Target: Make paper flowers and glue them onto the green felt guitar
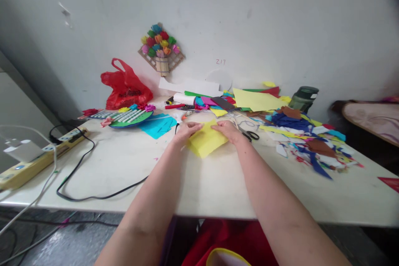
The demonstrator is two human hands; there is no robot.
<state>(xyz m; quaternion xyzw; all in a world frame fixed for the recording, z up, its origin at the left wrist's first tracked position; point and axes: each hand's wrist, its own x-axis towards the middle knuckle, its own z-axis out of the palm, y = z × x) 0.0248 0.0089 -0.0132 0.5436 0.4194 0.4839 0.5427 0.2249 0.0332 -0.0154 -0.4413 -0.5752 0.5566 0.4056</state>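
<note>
A yellow sheet of paper is held between both hands over the middle of the white table. My left hand pinches its upper left edge, fingers closed. On the other side, my right hand has the upper right edge between thumb and fingers. The sheet's lower corner points toward me, slightly bent. Black-handled scissors lie just right of my right hand. Blue paper rests left of my left hand.
Paper scraps are heaped on the right beside a green bottle. At the left are a red bag, a green disc with rolled sticks, a power strip and a black cable along the table.
</note>
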